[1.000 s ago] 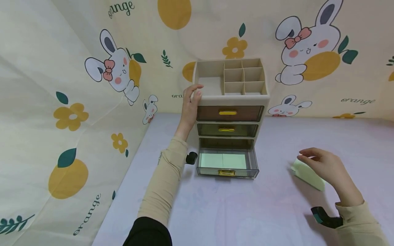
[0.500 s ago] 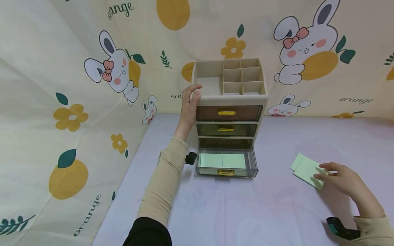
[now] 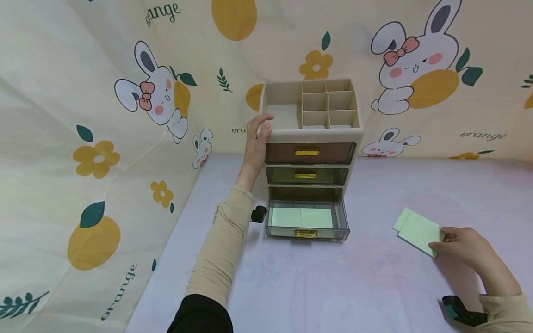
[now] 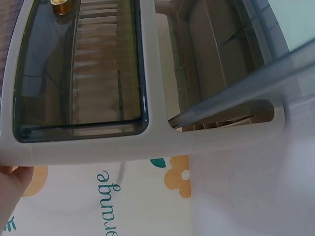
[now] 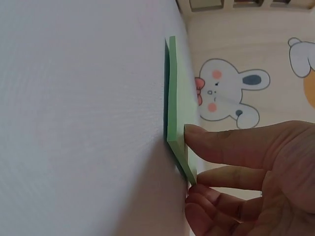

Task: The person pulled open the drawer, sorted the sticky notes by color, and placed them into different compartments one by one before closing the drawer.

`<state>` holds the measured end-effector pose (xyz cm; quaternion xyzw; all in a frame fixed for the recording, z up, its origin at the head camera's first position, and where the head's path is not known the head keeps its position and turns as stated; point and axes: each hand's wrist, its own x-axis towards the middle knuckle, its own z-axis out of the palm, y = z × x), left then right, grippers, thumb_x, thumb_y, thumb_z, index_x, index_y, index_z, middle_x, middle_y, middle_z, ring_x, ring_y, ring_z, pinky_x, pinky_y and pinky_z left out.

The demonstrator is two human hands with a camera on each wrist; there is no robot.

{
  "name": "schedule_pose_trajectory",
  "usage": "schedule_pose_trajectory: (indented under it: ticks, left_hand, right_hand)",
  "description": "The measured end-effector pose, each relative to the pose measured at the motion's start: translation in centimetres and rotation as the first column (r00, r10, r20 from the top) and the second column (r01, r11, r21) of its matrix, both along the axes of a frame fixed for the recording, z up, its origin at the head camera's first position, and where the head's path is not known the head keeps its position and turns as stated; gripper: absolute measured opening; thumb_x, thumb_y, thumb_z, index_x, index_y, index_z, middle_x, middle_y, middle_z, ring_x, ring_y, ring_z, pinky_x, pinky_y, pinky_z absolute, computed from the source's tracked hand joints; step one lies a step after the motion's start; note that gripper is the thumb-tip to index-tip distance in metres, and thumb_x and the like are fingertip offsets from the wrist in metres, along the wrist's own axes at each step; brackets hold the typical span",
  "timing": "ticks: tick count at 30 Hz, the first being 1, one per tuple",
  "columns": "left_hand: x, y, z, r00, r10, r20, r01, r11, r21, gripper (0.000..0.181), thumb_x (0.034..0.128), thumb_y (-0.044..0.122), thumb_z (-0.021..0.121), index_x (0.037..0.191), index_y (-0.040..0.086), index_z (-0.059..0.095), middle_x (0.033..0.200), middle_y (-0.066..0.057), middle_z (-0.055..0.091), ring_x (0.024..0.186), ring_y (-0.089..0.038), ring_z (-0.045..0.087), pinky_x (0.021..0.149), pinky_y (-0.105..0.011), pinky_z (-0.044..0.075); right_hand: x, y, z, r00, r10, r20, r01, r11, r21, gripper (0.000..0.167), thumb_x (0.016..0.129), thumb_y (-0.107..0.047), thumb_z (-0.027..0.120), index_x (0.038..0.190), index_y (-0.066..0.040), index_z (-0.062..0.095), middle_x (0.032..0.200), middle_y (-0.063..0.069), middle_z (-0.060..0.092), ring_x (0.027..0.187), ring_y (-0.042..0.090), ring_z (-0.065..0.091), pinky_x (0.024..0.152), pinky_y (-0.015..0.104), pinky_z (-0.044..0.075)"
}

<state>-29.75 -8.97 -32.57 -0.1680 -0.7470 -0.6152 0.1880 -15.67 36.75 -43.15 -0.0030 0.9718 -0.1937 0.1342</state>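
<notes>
A cream desktop drawer organizer point(image 3: 316, 135) stands against the patterned backdrop, its clear bottom drawer point(image 3: 307, 235) pulled out. Two pale green sticky note pads point(image 3: 316, 218) lie side by side in that drawer. My left hand point(image 3: 257, 143) grips the organizer's upper left edge; only a bit of it shows in the left wrist view. On the table to the right, a green sticky note pad point(image 3: 420, 235) overlaps another green piece point(image 3: 402, 218). My right hand point(image 3: 472, 247) pinches the upper pad's near right end, thumb point(image 5: 211, 145) on one corner, fingers at the other.
Two upper drawers point(image 3: 307, 175) with yellow handles are closed. The organizer's top has several divided compartments point(image 3: 315, 101). A white cloth point(image 3: 358, 286) covers the table, and a rabbit-print backdrop point(image 3: 416, 134) rises behind and along the left.
My right hand has drawn back to the right off the green pads, uncovering them, then closed on the upper pad's near end. My left hand has stayed on the organizer.
</notes>
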Motion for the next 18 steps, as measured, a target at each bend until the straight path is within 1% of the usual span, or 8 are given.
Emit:
schedule_pose_trajectory:
  ticks: [5, 8, 12, 15, 18]
  left_hand:
    - [-0.1, -0.16, 0.16, 1.0, -0.005, 0.006, 0.005, 1.0, 0.009, 0.036, 0.0954, 0.021, 0.037, 0.127, 0.006, 0.048, 0.139, -0.012, 0.036, 0.13, -0.022, 0.03, 0.11, -0.038, 0.024]
    - [-0.01, -0.18, 0.2, 1.0, -0.007, 0.016, 0.007, 1.0, 0.012, 0.037, 0.0952, 0.022, 0.037, 0.127, 0.006, 0.048, 0.139, -0.012, 0.036, 0.13, -0.022, 0.03, 0.109, -0.039, 0.025]
    - [0.03, -0.12, 0.03, 1.0, -0.003, 0.015, 0.003, 1.0, 0.004, 0.038, 0.0948, 0.027, 0.037, 0.126, 0.009, 0.049, 0.138, -0.009, 0.037, 0.128, -0.019, 0.032, 0.108, -0.038, 0.026]
    - [-0.12, -0.05, -0.17, 1.0, 0.001, -0.001, -0.001, 1.0, 0.001, 0.04, 0.0933, 0.033, 0.038, 0.125, 0.011, 0.05, 0.137, -0.007, 0.038, 0.127, -0.018, 0.032, 0.108, -0.039, 0.026]
    - [-0.28, 0.01, -0.28, 1.0, 0.005, -0.012, -0.005, 1.0, 0.007, 0.043, 0.0914, 0.037, 0.038, 0.124, 0.012, 0.051, 0.136, -0.007, 0.039, 0.126, -0.017, 0.033, 0.107, -0.039, 0.027]
  right_hand:
    - [-0.2, -0.2, 0.18, 1.0, 0.012, 0.004, -0.012, 1.0, 0.005, 0.078, 0.081, -0.034, 0.066, 0.12, 0.026, 0.038, 0.112, 0.045, 0.049, 0.102, 0.06, 0.046, 0.077, 0.058, 0.044]
    - [-0.21, -0.08, 0.16, 1.0, 0.014, -0.012, -0.014, 1.0, 0.006, 0.074, 0.08, -0.034, 0.067, 0.119, 0.024, 0.042, 0.109, 0.045, 0.051, 0.099, 0.059, 0.047, 0.075, 0.056, 0.045]
    - [0.13, 0.14, 0.1, 0.999, -0.044, 0.004, 0.044, 0.998, -0.043, 0.078, 0.079, -0.036, 0.068, 0.116, 0.025, 0.037, 0.108, 0.046, 0.049, 0.095, 0.057, 0.048, 0.071, 0.052, 0.045]
    - [0.36, 0.24, 0.05, 0.995, -0.092, 0.035, 0.095, 0.99, -0.103, 0.082, 0.08, -0.038, 0.068, 0.116, 0.026, 0.031, 0.103, 0.044, 0.048, 0.09, 0.05, 0.051, 0.067, 0.045, 0.045]
    - [0.43, 0.23, 0.03, 0.993, -0.116, 0.033, 0.119, 0.985, -0.124, 0.083, 0.08, -0.037, 0.069, 0.115, 0.027, 0.03, 0.097, 0.04, 0.05, 0.085, 0.041, 0.054, 0.063, 0.038, 0.044]
